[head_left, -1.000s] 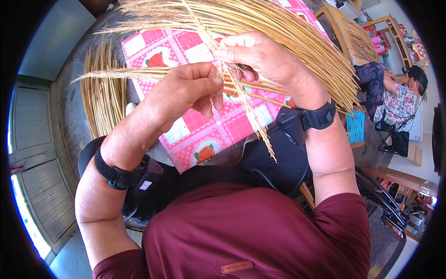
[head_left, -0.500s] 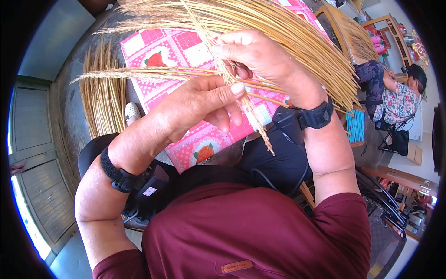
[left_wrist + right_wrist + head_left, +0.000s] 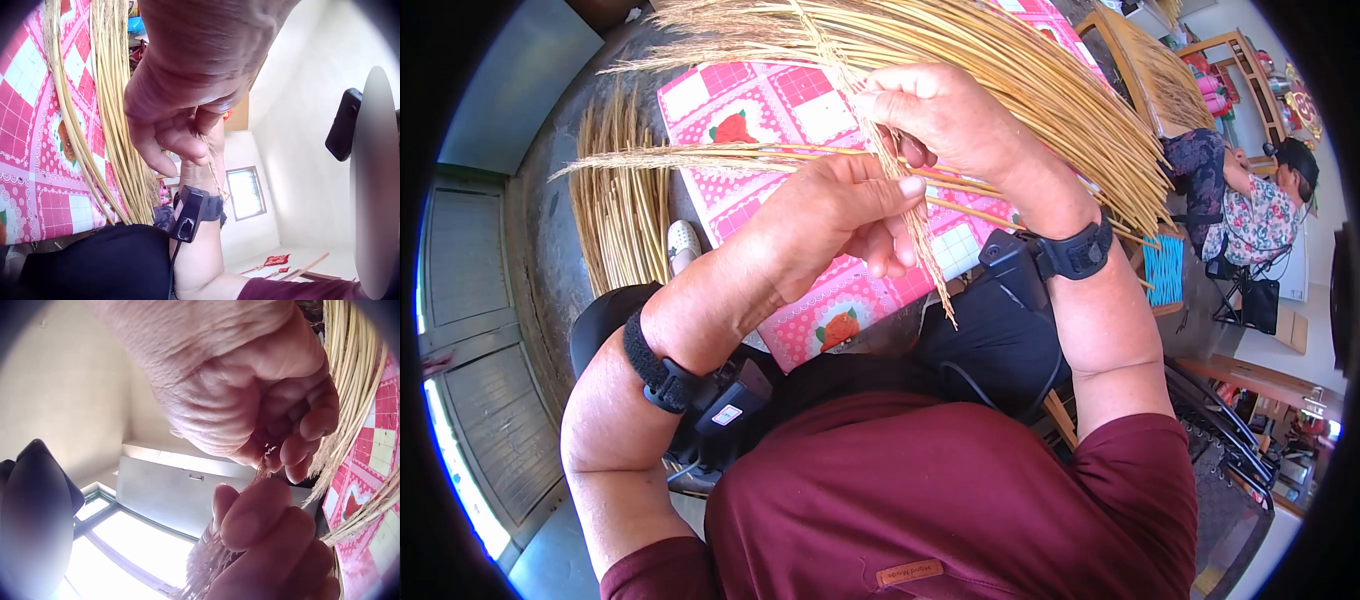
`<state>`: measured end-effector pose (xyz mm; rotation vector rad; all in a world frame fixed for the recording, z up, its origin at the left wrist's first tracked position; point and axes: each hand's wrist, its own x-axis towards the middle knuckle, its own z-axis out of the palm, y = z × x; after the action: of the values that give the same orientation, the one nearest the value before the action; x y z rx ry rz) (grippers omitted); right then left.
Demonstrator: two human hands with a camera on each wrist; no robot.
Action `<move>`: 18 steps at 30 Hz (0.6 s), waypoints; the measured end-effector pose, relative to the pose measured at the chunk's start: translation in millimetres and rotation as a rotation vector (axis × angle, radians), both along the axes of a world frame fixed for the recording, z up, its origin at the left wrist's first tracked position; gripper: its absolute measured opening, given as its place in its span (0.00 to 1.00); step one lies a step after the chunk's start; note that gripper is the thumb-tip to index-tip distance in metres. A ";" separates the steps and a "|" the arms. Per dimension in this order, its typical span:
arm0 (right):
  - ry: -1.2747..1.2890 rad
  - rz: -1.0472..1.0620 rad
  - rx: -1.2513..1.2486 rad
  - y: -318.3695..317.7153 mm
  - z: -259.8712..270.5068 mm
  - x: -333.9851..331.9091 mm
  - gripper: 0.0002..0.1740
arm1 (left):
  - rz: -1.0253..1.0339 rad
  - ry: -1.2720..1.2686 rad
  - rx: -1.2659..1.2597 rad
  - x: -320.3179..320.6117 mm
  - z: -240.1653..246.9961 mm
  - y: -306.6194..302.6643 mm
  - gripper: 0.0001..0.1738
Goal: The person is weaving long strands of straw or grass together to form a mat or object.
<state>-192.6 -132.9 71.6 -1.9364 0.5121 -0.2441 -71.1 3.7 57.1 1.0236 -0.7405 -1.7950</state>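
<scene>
A dry, feathery grass seed head [image 3: 927,255] slants across both hands in the head view, its tip hanging toward the lap. My right hand [image 3: 945,112] pinches its upper part between thumb and fingers. Just below, my left hand [image 3: 835,208] pinches the same seed head, thumb laid along it and the lower fingers loosely bent. In the right wrist view the left hand [image 3: 275,544] grips the plume [image 3: 209,565] right beside the right hand's [image 3: 250,394] fingertips. A thin strand [image 3: 214,167] shows below the left hand [image 3: 194,75] in the left wrist view.
Beneath the hands, several loose stalks [image 3: 720,153] lie on a pink flowered tablecloth [image 3: 800,338]. A large stalk bundle [image 3: 1010,85] covers its far side. More stalks [image 3: 625,215] stand at the left, near a shoe [image 3: 683,240]. Another person [image 3: 1265,210] sits at right.
My left hand has moved right and turned its thumb onto the seed head. The right hand has shifted slightly left, and the hanging tip has swung left.
</scene>
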 end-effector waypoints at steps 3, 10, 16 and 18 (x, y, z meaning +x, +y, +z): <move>-0.011 -0.021 -0.003 1.3 2.8 -1.8 0.17 | 0.004 -0.019 -0.006 0.2 1.2 -0.1 0.14; 0.033 0.035 0.030 -0.9 8.0 -5.8 0.16 | 0.012 -0.105 0.002 -4.2 1.5 -0.3 0.14; 0.083 -0.005 -0.152 -1.0 0.3 -6.8 0.21 | -0.015 -0.246 -0.023 -2.6 -4.6 0.4 0.15; 0.093 -0.033 -0.116 2.3 3.9 -6.9 0.21 | -0.027 -0.265 -0.021 -1.7 -5.2 0.7 0.15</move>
<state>-199.5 -130.7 75.6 -2.0608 0.6033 -0.2102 -72.8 4.3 51.9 1.2578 -0.9358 -1.6889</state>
